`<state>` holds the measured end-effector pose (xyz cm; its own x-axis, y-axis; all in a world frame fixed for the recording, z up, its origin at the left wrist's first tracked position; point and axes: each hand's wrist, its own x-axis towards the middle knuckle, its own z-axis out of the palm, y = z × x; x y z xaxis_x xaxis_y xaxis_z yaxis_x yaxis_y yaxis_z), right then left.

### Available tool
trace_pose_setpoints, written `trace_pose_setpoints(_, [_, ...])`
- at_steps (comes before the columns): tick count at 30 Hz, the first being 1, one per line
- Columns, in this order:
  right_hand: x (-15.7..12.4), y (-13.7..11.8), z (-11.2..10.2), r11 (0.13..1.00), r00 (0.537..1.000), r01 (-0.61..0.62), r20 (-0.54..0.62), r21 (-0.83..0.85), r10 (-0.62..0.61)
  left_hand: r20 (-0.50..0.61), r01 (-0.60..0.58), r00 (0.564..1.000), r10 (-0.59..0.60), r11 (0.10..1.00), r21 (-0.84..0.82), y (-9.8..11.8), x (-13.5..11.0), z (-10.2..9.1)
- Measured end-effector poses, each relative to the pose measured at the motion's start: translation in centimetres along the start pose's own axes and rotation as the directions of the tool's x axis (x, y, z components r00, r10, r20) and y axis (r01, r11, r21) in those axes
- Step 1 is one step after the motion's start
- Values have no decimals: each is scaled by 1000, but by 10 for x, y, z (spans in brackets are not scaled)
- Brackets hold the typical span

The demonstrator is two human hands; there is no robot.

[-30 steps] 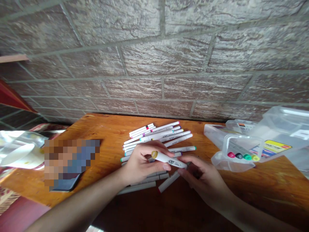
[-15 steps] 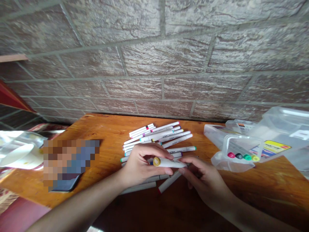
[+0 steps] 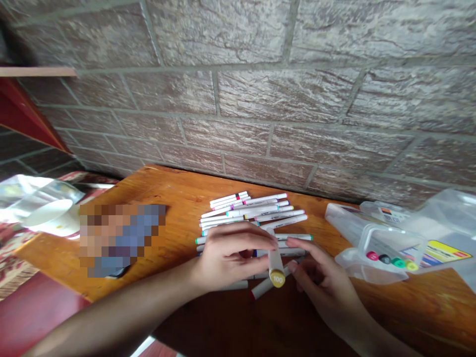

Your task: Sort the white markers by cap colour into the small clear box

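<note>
My left hand point(image 3: 232, 253) pinches a white marker point(image 3: 275, 260) between thumb and fingertips. The marker's mustard-yellow end, printed 100, points down towards me. Just to its right, my right hand point(image 3: 325, 280) has thumb and index finger parted, apart from the held marker; its other fingers curl under and are partly hidden. Beneath both hands lies a loose pile of white markers point(image 3: 256, 210) with variously coloured ends, some of them covered by my left hand. One with a red end point(image 3: 262, 287) slants out at the near side.
At right stands a clear plastic case point(image 3: 349, 228) with several markers, their pink, black, green and yellow ends point(image 3: 397, 263) showing. A partly blurred-out phone point(image 3: 122, 248) lies left. Behind it is a white cup point(image 3: 55, 218). A brick wall point(image 3: 241, 134) backs the wooden table point(image 3: 178, 198).
The held marker has turned from lying sideways to pointing its mustard end towards me. My right hand has let go of its other end. The view has shifted slightly.
</note>
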<state>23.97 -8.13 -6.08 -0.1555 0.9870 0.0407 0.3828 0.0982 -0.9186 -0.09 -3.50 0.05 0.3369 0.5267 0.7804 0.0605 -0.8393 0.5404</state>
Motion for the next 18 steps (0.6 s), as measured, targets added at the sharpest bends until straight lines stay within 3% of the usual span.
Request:
trace_pose_setpoints(6, [0, -1, 0, 1000, 1000, 9, 27, -29, -8, 50, -11, 999, 10, 1000, 10, 1, 3, 0])
trace_pose_setpoints(18, [1, 0, 1, 999, 999, 32, 30, -25, -31, 50, -88, 995, 85, 995, 51, -5, 0, 1])
